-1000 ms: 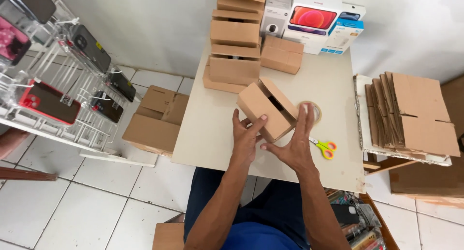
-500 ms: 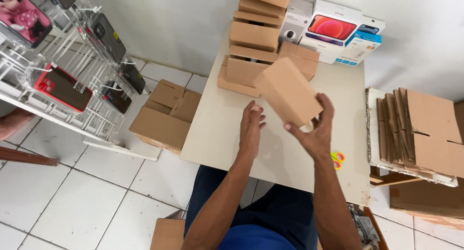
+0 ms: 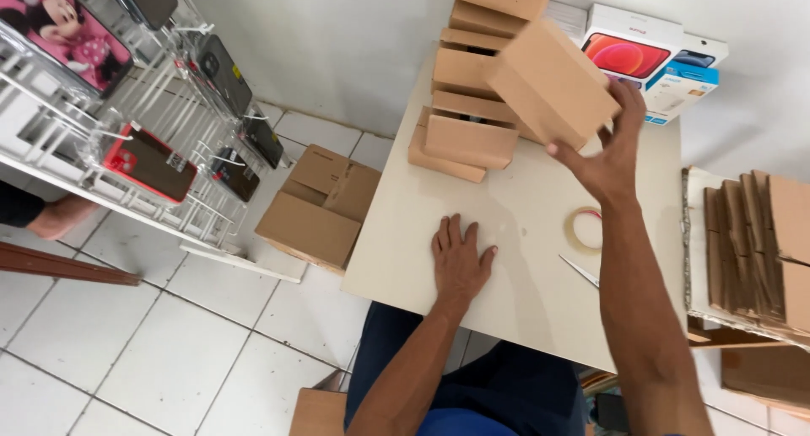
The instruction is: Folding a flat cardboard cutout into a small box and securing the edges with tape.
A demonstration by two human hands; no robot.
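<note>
Right hand point(image 3: 609, 153): raised above the table point(image 3: 523, 225), fingers clamped on one closed brown cardboard box point(image 3: 553, 82), held tilted in the air just beside the stack of like boxes point(image 3: 472, 90) at the table's far edge. Left hand point(image 3: 458, 255): flat on the tabletop, fingers spread, holding nothing. Tape roll point(image 3: 585, 229) near the right forearm. Flattened cartons point(image 3: 759, 234) to the right; open carton point(image 3: 316, 204) on the floor, left.

Single head-worn view, looking steeply down from above the near edge of the table point(image 3: 523, 225). Faces the far wall; tiled floor at left, close range.
</note>
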